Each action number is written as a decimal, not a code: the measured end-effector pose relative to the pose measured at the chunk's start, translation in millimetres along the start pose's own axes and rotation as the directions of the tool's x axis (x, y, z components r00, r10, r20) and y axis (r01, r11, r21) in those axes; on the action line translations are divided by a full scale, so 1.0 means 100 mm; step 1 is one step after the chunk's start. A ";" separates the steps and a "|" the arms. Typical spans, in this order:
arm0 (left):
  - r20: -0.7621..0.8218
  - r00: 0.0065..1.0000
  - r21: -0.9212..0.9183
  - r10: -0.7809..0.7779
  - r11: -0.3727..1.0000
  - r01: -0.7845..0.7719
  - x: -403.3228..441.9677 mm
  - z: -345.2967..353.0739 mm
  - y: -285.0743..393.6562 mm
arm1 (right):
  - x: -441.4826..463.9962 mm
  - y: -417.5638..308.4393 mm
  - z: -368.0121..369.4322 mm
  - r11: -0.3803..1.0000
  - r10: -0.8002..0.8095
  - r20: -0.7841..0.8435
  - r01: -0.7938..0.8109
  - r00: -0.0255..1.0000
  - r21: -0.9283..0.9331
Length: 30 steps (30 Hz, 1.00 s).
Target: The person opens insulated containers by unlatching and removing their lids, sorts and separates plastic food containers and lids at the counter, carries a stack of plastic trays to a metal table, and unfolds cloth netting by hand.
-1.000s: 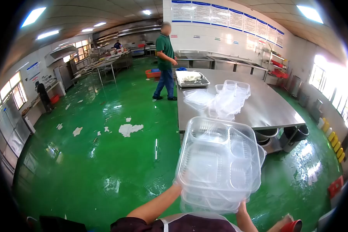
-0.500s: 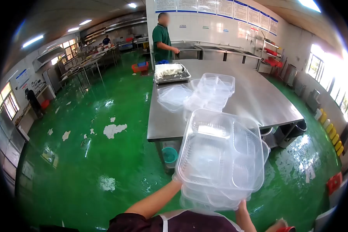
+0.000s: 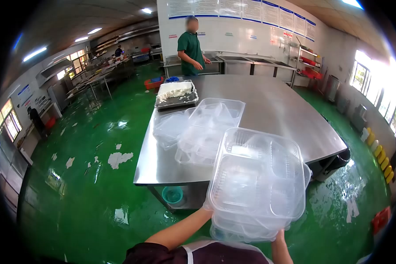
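A stack of clear plastic compartment food trays (image 3: 257, 176) is held in front of my body, tilted so that the top tray's compartments face me. My left hand (image 3: 208, 207) grips its left side; the fingers are partly hidden behind the plastic. At the lower right corner, my right hand (image 3: 279, 236) supports the stack from below, its fingers mostly out of sight. Just beyond, more clear trays (image 3: 207, 134) lie in an uneven pile on the steel table (image 3: 277, 103). Flat clear plastic pieces, like lids (image 3: 168, 128), are beside that pile.
A metal tray (image 3: 177, 102) with a white crumbly block (image 3: 175, 89) sits at the table's far left corner. A person in a green shirt (image 3: 189, 53) stands behind it. Underneath the table is a teal basin (image 3: 172, 194). The green floor (image 3: 92, 185) looks wet, with worn patches.
The table appears nearer and further left in view. My hands still hold the stack, now slightly right of before. The person in green has turned, with both forearms now showing.
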<state>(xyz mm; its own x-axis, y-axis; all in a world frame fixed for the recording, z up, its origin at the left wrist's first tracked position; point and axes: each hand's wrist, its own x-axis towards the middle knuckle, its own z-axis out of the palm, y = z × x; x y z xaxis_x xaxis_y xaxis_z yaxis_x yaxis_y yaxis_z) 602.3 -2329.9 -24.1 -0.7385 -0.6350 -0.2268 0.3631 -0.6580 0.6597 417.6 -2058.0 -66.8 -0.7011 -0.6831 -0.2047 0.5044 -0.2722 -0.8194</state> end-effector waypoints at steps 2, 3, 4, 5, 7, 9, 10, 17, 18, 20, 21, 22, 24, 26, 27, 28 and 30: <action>0.018 1.000 0.017 -0.016 1.000 0.016 0.25 0.05 -0.02 | 0.25 -0.10 -0.08 0.990 0.103 -0.022 -0.101 0.994 0.095; 0.026 0.999 0.021 -0.023 1.000 0.023 0.40 0.08 -0.03 | 0.31 -0.16 -0.10 0.979 0.155 -0.032 -0.150 0.987 0.136; 0.041 0.999 0.025 -0.028 0.999 0.027 0.55 0.12 -0.04 | 0.44 -0.18 -0.13 0.977 0.149 -0.054 -0.139 0.987 0.162; 0.054 0.998 0.023 -0.030 0.999 0.029 0.71 0.17 -0.05 | 0.55 -0.24 -0.13 0.976 0.139 -0.075 -0.123 0.987 0.182; 0.084 0.996 0.020 -0.032 0.999 0.030 1.02 0.28 -0.09 | 0.83 -0.45 -0.14 0.986 0.081 -0.137 -0.059 0.987 0.157; 0.106 0.994 0.016 -0.029 1.000 0.027 1.33 0.42 -0.12 | 0.99 -0.67 0.05 0.997 -0.004 -0.217 0.021 0.976 0.076; 0.114 0.993 0.021 -0.025 1.000 0.023 1.47 0.48 -0.13 | 1.09 -0.74 0.06 0.998 -0.023 -0.240 0.038 0.970 0.057; 0.084 0.992 -0.209 -0.097 0.971 0.113 2.42 0.58 -0.23 | 2.17 -0.87 -0.13 0.998 0.019 -0.168 -0.008 0.986 0.065; 0.074 0.991 -0.224 -0.107 0.967 0.121 2.52 0.60 -0.26 | 2.32 -0.89 -0.14 0.997 0.026 -0.164 -0.014 0.986 0.073; 0.059 0.993 -0.176 -0.103 0.978 0.112 2.77 0.64 -0.26 | 2.68 -0.96 -0.14 0.992 0.047 -0.206 -0.022 0.978 0.121; 0.050 0.994 -0.156 -0.096 0.982 0.102 2.87 0.68 -0.26 | 2.83 -1.01 -0.13 0.990 0.063 -0.229 -0.032 0.971 0.140; 0.035 0.996 -0.138 -0.085 0.986 0.089 2.98 0.73 -0.27 | 2.97 -1.02 -0.16 0.992 0.070 -0.227 -0.044 0.971 0.117; 0.020 0.997 -0.128 -0.068 0.989 0.070 3.21 0.81 -0.27 | 3.35 -1.10 -0.23 0.996 0.063 -0.213 -0.050 0.975 0.068; -0.002 0.999 -0.119 -0.052 0.992 0.051 3.40 0.89 -0.27 | 3.64 -1.25 -0.28 0.990 0.097 -0.090 -0.105 0.991 -0.090; -0.012 0.999 -0.113 -0.045 0.993 0.044 3.47 0.93 -0.26 | 3.76 -1.28 -0.32 0.978 0.121 -0.030 -0.124 0.992 -0.165; -0.019 0.999 -0.102 -0.036 0.994 0.034 3.55 0.97 -0.25 | 3.93 -1.27 -0.38 0.977 0.116 0.004 -0.113 0.993 -0.181; -0.037 0.999 -0.086 -0.023 0.996 0.019 3.70 1.02 -0.25 | 4.04 -1.46 -0.22 0.976 0.122 -0.006 -0.121 0.993 -0.180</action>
<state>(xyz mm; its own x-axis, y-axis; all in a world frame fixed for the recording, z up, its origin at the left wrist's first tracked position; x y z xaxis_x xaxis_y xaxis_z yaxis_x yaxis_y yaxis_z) 262.1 -2507.1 -51.0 -0.7248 -0.6346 -0.2682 0.3962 -0.7024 0.5913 49.7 -2279.5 -41.3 -0.6374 -0.7073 -0.3059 0.4864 -0.0614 -0.8716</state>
